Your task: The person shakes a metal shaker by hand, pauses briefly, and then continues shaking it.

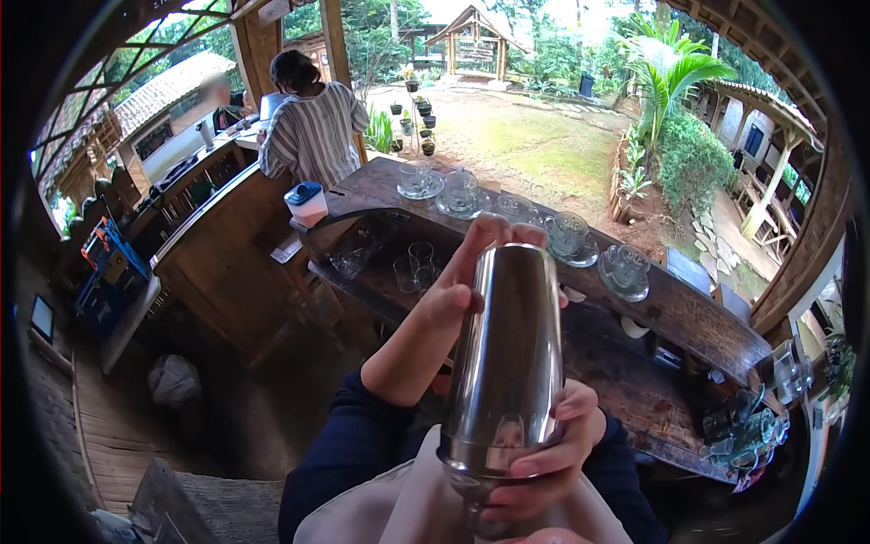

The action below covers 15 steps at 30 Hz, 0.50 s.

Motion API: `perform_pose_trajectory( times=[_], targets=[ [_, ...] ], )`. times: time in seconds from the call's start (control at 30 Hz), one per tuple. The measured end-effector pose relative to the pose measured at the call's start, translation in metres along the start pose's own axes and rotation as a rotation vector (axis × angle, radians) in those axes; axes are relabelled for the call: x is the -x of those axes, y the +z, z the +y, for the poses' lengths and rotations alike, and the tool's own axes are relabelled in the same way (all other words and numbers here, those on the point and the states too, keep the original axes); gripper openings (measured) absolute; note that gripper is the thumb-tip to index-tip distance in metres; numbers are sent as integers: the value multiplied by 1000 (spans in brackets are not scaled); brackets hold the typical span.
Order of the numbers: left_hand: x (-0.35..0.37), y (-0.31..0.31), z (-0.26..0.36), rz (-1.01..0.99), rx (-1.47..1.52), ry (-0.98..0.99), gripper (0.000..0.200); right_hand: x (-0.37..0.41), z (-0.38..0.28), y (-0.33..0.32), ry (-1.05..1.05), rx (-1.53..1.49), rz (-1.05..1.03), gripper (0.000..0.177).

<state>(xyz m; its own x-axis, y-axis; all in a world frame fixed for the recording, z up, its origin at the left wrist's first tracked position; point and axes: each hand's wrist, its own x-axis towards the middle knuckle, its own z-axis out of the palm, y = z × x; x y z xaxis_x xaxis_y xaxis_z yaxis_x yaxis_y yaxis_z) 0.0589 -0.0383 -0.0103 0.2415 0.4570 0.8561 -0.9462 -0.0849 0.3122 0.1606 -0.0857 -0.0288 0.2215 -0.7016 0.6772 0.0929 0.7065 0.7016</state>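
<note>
A shiny metal shaker [509, 354] is held up at a slight tilt in the middle of the view, over my lap. My left hand [467, 272] is wrapped round its upper end from the left and behind, with fingers over the far side of the rim. Lower down, my right hand [562, 449] grips the shaker near its wider band, the fingers curled round from the right. Below that band, a narrower metal part shows between my fingers and is partly hidden.
Glass cups on saucers [569, 238] line the wooden counter [698, 322]. Drinking glasses [415, 265] stand on its lower shelf, and more glassware [752, 431] is at the right end. A blue-lidded container [306, 203] sits at the left end, near a person [313, 131] in a striped shirt.
</note>
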Motion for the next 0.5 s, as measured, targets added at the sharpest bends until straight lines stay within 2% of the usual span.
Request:
perform_pose_trajectory(
  times=[0.03, 0.07, 0.1, 0.13, 0.17, 0.2, 0.23, 0.3, 0.37, 0.4, 0.43, 0.47, 0.5],
  targets=[
    [1, -11, 3, 2, 3, -11, 58, 6, -4, -10, 196, -80, -89, 25],
    [4, -24, 7, 187, -40, -183, 51, 8, -6, -23, 394, -159, -177, 24],
    [10, -37, 9, 371, -83, -354, 45, -5, 1, -49, 771, 19, -726, 27],
    [16, -51, 9, 698, -122, -429, 30, 39, 18, -49, 962, -77, -471, 33],
    [25, -76, 8, 743, 236, -598, 27, 39, 34, -27, 864, 34, -366, 42],
    [28, -79, -1, 786, 233, -465, 30, 50, 42, -17, 1124, 86, -266, 46],
    [31, -83, -10, 825, 229, -325, 32, 54, 45, -13, 1271, 140, -264, 46],
    [27, -74, -1, 848, 187, -327, 39, 36, 37, -13, 1069, 180, -345, 41],
    [11, -33, 29, 753, -20, -544, 45, 1, 15, -17, 882, -95, -552, 30],
    [2, -7, 35, 625, -123, -428, 49, -14, 7, -14, 639, -109, -482, 28],
    [9, -2, 39, 403, -197, -327, 57, -22, -2, -6, 397, -121, -411, 26],
    [6, -13, 36, 60, -172, -165, 62, 17, -22, 0, 157, -167, -248, 26],
    [3, -23, 32, -279, -142, -2, 67, 25, -17, 23, -81, -211, -83, 27]
  ],
)
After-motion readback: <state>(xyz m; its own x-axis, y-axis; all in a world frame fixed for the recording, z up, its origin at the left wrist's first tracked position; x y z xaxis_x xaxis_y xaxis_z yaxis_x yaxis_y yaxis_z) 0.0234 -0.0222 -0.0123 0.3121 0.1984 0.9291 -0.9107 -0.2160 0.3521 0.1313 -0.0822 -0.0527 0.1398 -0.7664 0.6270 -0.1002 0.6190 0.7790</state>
